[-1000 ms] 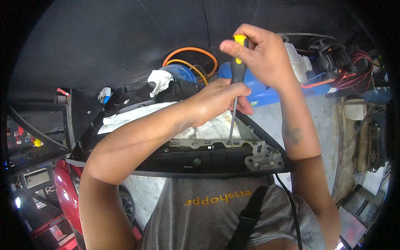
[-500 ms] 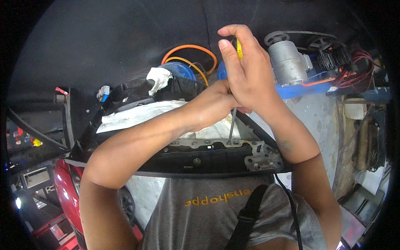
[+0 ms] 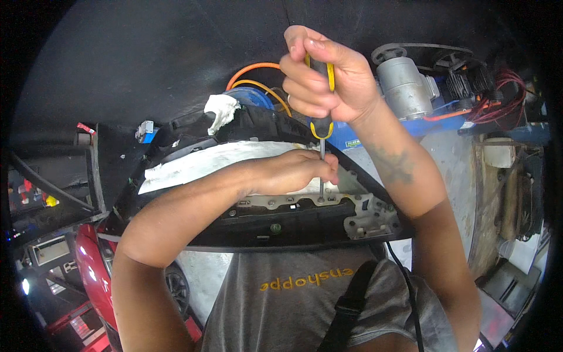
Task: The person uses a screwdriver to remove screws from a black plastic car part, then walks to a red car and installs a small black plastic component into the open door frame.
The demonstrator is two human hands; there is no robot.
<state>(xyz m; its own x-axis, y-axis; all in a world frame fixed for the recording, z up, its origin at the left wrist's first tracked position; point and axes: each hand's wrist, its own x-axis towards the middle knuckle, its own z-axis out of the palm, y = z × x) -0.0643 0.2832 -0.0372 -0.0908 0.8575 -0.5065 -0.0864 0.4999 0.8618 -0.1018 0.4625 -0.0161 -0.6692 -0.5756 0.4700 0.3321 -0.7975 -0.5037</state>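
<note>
My right hand (image 3: 331, 73) is wrapped around the black and yellow handle of a screwdriver (image 3: 321, 128), which stands nearly upright. Lower down, the fingers of my left hand (image 3: 302, 169) close around its metal shaft. The tip meets a grey metal bracket (image 3: 281, 201) at what looks like a screw head; the exact contact is too small to tell. This bracket runs along the near side of a large black panel (image 3: 305, 226), which looks like a vehicle part. A white sheet (image 3: 199, 161) lies in the panel's middle, partly covered by my left forearm.
Behind the panel are a crumpled white piece (image 3: 221, 111), a blue round container (image 3: 252, 97) and an orange hose (image 3: 252, 69). A motor with a belt (image 3: 407, 88) sits at the back right beside coiled red cables (image 3: 507, 97). A red car (image 3: 94, 264) stands at left.
My right hand has turned and its fingers, raised and partly apart before, now wrap the handle. My left hand has moved slightly down the shaft, away from the right hand. The screwdriver stands more upright.
</note>
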